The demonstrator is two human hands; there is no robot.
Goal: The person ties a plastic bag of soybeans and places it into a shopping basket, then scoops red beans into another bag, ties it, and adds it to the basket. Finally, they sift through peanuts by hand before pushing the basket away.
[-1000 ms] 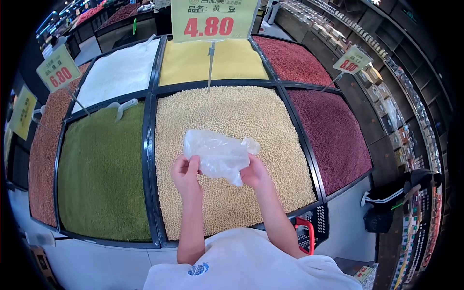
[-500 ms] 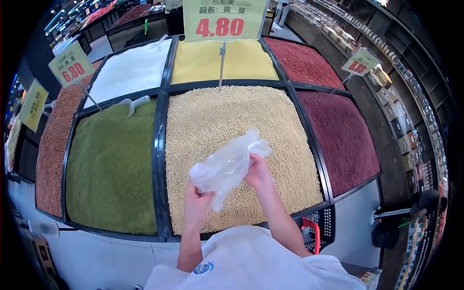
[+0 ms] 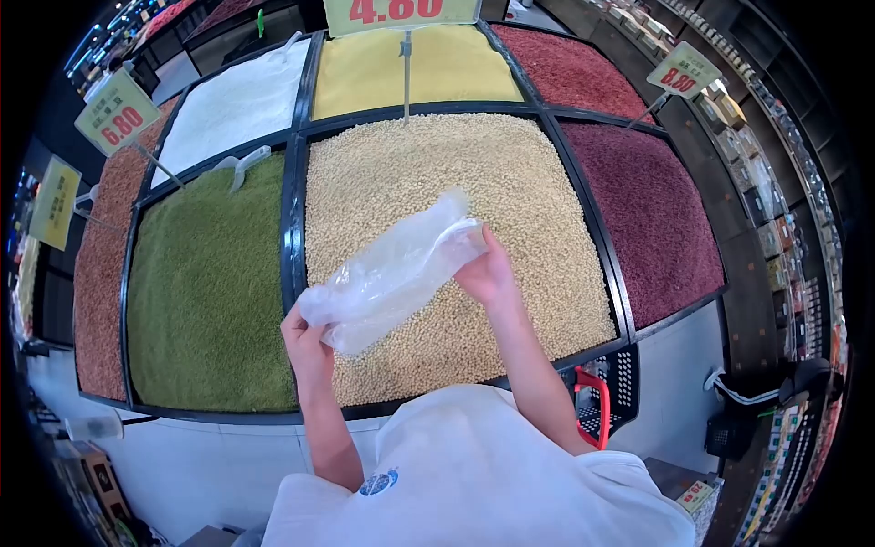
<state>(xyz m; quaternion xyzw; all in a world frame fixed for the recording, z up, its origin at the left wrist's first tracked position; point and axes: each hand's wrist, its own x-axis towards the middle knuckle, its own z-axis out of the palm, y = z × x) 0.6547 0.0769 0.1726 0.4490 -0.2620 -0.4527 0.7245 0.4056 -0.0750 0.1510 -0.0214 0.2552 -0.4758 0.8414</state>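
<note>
A clear plastic bag (image 3: 392, 273) is stretched between my two hands above a bin of pale yellow soybeans (image 3: 437, 155). My left hand (image 3: 308, 342) pinches its lower left end. At the upper right end, the fingers of my right hand (image 3: 485, 269) are closed on the bag near its edge. The bag looks flat, with nothing seen inside it. Some beans behind it are hidden by the plastic and my forearms.
Left is a bin of green beans (image 3: 210, 292) with a scoop (image 3: 244, 167). Dark red beans (image 3: 643, 219) fill the right bin. White (image 3: 232, 105), yellow (image 3: 415, 68) and red (image 3: 570, 73) goods lie behind. A black basket with a red handle (image 3: 597, 410) is at my right.
My hands have moved apart, the left one further left, and the bag is now stretched longer between them. The view has tilted down, so the bins sit higher in the frame.
</note>
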